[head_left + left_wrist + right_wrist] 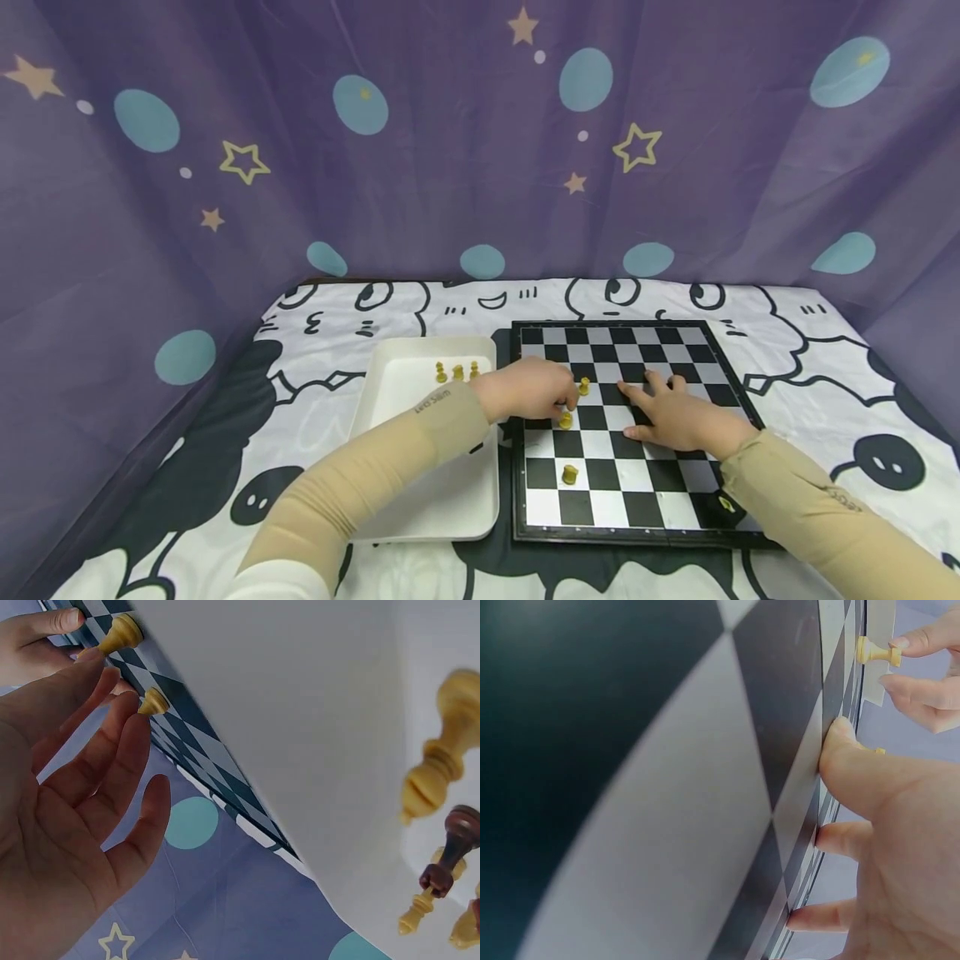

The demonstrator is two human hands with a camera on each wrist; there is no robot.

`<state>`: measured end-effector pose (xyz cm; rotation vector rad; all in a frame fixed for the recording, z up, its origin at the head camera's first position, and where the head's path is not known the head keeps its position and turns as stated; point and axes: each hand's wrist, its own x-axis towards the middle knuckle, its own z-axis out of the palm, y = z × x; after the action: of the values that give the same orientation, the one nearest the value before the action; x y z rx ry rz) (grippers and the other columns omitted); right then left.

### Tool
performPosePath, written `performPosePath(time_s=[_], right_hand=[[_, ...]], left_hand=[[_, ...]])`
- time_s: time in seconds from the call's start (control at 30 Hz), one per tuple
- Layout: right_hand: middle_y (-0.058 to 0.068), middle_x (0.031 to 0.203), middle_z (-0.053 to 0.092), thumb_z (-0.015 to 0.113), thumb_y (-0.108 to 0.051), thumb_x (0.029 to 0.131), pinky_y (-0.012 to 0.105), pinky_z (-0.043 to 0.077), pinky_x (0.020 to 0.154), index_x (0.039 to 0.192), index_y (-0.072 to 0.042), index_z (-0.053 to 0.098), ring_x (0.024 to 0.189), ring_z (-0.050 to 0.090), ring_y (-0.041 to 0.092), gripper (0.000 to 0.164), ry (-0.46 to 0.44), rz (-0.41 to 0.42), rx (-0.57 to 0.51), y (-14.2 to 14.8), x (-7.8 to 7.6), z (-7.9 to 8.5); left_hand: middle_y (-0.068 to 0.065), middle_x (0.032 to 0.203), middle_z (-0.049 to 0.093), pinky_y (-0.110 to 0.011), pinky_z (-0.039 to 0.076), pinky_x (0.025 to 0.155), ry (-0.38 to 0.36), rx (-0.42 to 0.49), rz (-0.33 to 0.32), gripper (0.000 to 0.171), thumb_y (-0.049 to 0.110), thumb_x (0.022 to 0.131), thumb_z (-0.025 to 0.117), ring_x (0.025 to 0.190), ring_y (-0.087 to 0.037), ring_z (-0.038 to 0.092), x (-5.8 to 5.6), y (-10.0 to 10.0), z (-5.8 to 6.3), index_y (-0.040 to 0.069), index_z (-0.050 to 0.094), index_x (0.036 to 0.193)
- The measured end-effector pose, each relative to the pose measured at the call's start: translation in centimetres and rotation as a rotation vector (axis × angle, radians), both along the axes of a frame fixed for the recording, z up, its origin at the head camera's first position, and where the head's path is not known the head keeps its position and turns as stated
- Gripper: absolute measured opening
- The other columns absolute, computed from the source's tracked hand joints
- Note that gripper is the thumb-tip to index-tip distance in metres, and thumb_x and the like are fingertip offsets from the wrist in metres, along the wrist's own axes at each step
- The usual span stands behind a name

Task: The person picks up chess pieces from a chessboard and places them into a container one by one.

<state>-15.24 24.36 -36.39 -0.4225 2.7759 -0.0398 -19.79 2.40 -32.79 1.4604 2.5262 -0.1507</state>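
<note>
Left hand (534, 389) is narrow at an upright yellow chess piece (566, 422), pinching I cannot tell; right hand (669, 415) spreads wide, perhaps steadying the chessboard (677, 505).

Lettering (432, 402) on left sleeve (367, 472), right sleeve (825, 521): illegible.

Your forearms wear long beige sleeves: the left (360, 483) at seven o'clock in the head view, the right (840, 527) at four. Both fit snugly and crease, each with small dark lettering too tiny for you to read, near the wrist. White cloth (276, 582) shows above your left sleeve's end. Your fingers (142, 832) are ungloved.
</note>
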Motion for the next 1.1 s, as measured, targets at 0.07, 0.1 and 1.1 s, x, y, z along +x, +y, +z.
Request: performPosePath(time_s=[0.07,0.1,1.1], right_hand=[[0.036,0.140,0.029,0.053,-0.058,0.086,0.064,0.046,0.077,0.145,-0.012,0.037,0.117,0.033,0.059,0.077,-0.002,0.000,0.000,0.02,0.01,-0.06],[0.036,0.139,0.029,0.052,-0.059,0.086,0.064,0.046,0.077,0.145,-0.012,0.037,0.117,0.033,0.059,0.077,-0.001,0.000,0.000,0.06,-0.01,-0.05],[0.035,0.141,0.028,0.053,-0.058,0.086,0.065,0.045,0.078,0.145,-0.012,0.037,0.118,0.033,0.058,0.076,0.002,-0.007,-0.003,-0.05,0.03,0.02]], left_hand=[[0.007,0.099,0.066,-0.021,0.049,0.078,0.002,-0.006,-0.003,0.016,0.021,0.088,0.068,0.085,-0.004,0.058,0.06,0.02,-0.02,0.019,0.072,0.103],[0.007,0.100,0.067,-0.021,0.049,0.078,0.003,-0.008,-0.003,0.016,0.021,0.088,0.068,0.085,-0.004,0.058,0.07,0.02,-0.03,0.019,0.073,0.103],[0.006,0.107,0.068,-0.019,0.048,0.086,-0.035,0.012,-0.024,0.020,0.023,0.087,0.068,0.099,-0.006,0.062,-0.13,0.05,-0.52,0.019,0.072,0.106]])
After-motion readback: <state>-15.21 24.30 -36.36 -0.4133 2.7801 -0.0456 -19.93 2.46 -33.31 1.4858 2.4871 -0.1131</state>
